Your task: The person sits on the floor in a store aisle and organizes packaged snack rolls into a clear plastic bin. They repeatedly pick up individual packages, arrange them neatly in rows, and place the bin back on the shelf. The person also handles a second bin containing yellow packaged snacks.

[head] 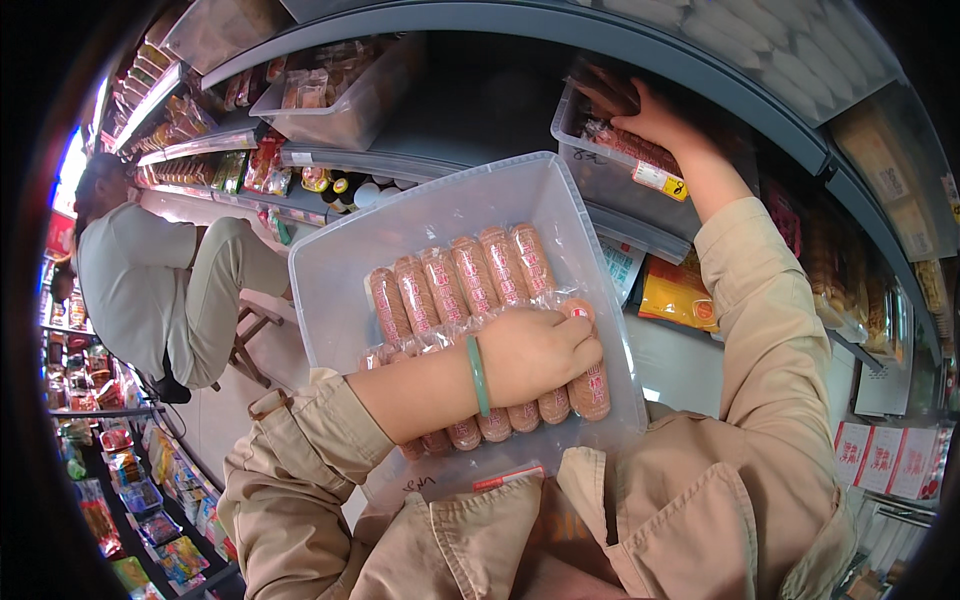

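Note:
A translucent plastic bin (330, 292) is in front of my chest, holding two rows of cellophane-wrapped brown rolls (469, 274) printed with pink writing. My left hand (540, 356), a green bangle at its wrist, reaches into this bin. Its fingers curl round a wrapped roll (590, 386) at the right end of the nearer row. The forearm hides part of both rows. On the shelf, my right hand (654, 116) is inside a second translucent bin (611, 169) among reddish-brown packets (637, 150). Its thumb and fingers are spread, and whether they grip a packet is unclear.
Another bin (322, 120) of packets stands further left on the dark shelf (480, 97). An upper shelf edge (525, 19) curves overhead. A person (157, 277) sits on a wooden stool (251, 337) at left. Yellow packets (679, 292) lie below the right bin.

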### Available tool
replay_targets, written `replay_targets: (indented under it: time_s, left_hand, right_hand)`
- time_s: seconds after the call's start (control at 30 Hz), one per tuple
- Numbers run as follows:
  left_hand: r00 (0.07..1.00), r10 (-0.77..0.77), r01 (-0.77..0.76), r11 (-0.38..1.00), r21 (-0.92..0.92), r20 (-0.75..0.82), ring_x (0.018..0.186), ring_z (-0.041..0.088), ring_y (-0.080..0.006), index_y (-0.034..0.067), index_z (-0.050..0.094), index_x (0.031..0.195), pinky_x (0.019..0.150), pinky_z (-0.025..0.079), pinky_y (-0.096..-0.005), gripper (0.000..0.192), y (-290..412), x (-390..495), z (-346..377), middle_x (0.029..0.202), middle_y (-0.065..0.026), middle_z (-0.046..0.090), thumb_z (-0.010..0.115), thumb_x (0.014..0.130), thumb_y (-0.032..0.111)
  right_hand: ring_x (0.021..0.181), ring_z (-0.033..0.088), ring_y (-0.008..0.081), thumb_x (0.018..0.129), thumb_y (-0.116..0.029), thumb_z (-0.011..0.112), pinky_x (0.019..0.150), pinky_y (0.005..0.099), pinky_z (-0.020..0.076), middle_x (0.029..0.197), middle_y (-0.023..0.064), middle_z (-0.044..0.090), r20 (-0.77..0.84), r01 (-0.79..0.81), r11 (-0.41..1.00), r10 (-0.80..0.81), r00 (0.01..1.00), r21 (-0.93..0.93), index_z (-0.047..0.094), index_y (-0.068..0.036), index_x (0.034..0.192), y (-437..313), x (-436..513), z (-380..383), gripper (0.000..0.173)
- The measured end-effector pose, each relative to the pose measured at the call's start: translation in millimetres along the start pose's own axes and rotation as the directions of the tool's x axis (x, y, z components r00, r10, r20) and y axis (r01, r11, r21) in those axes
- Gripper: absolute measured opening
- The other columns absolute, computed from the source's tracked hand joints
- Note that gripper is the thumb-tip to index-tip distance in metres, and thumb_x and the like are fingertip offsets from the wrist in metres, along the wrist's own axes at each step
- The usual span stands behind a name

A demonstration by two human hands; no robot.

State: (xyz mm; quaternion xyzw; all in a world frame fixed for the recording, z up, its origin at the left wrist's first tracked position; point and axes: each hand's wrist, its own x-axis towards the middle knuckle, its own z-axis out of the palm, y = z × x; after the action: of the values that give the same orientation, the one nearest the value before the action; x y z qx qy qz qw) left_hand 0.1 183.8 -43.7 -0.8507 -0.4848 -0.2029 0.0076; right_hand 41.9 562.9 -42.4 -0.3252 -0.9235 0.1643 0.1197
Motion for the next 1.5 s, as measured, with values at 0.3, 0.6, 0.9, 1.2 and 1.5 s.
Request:
replay_targets:
  time_s: [0.3, 0.6, 0.9, 1.2, 1.5]
  left_hand:
    - [0.998, -0.022, 0.028, 0.993, -0.114, 0.053, 0.076, 0.065, -0.0249, 0.008, 0.055, 0.088, 0.06, 0.054, -0.0392, 0.012, -1.3, -1.5, -3.5, 0.083, -0.0063, 0.057, 0.059, 0.083, 0.019]
    - [0.929, -0.369, 0.341, 0.848, -0.407, 0.008, 0.084, 0.068, -0.0348, 0.004, 0.065, 0.099, 0.075, 0.055, -0.0427, 0.024, -13.2, 0.5, -29.4, 0.089, -0.0139, 0.068, 0.069, 0.083, 0.022]
    - [0.757, -0.645, 0.279, 0.175, -0.944, 0.104, 0.109, 0.06, -0.0166, -0.001, 0.046, 0.139, 0.094, 0.049, -0.0308, 0.056, 4.7, 9.1, -41.1, 0.115, -0.0098, 0.062, 0.073, 0.091, 0.012]
    - [0.685, -0.689, 0.143, -0.189, -0.971, 0.235, 0.067, 0.068, -0.0162, 0.004, 0.07, 0.097, 0.058, 0.054, -0.0304, 0.025, 24.8, -14.3, -57.0, 0.078, -0.009, 0.071, 0.058, 0.097, 0.027]
    - [0.602, -0.712, 0.166, -0.332, -0.929, 0.362, 0.099, 0.07, -0.023, -0.006, 0.059, 0.122, 0.087, 0.058, -0.0349, 0.034, 14.5, -53.8, -65.1, 0.107, -0.0158, 0.071, 0.047, 0.095, 0.011]
  right_hand:
    - [0.13, 0.052, 0.0394, 0.072, -0.026, 0.075, 0.109, 0.042, 0.0418, 0.136, 0.0282, 0.056, -0.083, 0.004, 0.996, -0.011, 0.997, -0.087, 0.049, 0.0, 0.139, -14.3, 10.1, 5.1, 0.077]
    - [0.122, 0.057, 0.0401, 0.072, -0.021, 0.069, 0.104, 0.0442, 0.0463, 0.131, 0.0237, 0.06, -0.289, 0.087, 0.939, -0.189, 0.938, -0.333, 0.049, -0.008, 0.142, -32.4, -52.8, -35.4, 0.074]
    - [0.103, 0.066, 0.038, 0.067, -0.012, 0.07, 0.086, 0.0424, 0.054, 0.112, 0.0171, 0.067, -0.364, 0.331, 0.944, -0.312, 0.878, -0.009, 0.059, -0.009, 0.127, -117.4, -207.6, -52.3, 0.06]
    - [0.103, 0.065, 0.0395, 0.076, -0.023, 0.079, 0.085, 0.0441, 0.0533, 0.119, 0.0195, 0.065, -0.24, 0.487, 0.845, -0.436, 0.867, 0.222, 0.049, -0.004, 0.14, -179.1, -259.4, -16.8, 0.073]
    - [0.111, 0.059, 0.0456, 0.084, 0.004, 0.057, 0.092, 0.0449, 0.0503, 0.139, 0.0284, 0.049, -0.043, 0.421, 0.837, -0.434, 0.9, 0.35, 0.039, -0.002, 0.149, -182.8, -297.5, -10.9, 0.068]
